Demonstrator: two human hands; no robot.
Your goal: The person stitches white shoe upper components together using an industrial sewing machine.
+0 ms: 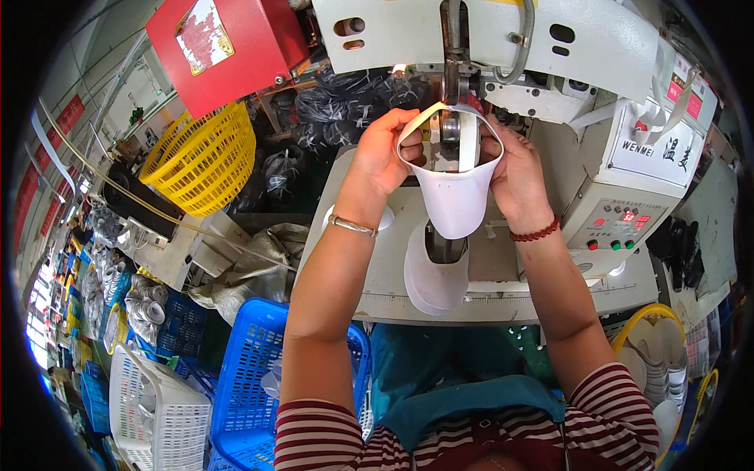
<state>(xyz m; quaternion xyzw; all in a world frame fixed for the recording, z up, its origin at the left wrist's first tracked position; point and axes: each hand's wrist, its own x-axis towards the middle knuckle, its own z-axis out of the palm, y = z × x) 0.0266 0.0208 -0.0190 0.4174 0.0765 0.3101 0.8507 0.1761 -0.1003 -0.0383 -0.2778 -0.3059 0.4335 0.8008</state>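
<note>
A white shoe upper is stretched between my two hands, its opening spread around the metal roller and post of a machine. My left hand pinches the left edge of the opening, thumb and fingers closed on it. On the right edge my right hand grips the same upper, its fingers partly hidden behind the rim. Below it, a second white shoe upper sits toe toward me over the near part of the machine, touched by neither hand.
The machine's control box with lit displays and buttons stands at right. At left are a blue basket, a white basket and a yellow basket. A yellow-rimmed basket of stacked white pieces stands lower right. A red box hangs upper left.
</note>
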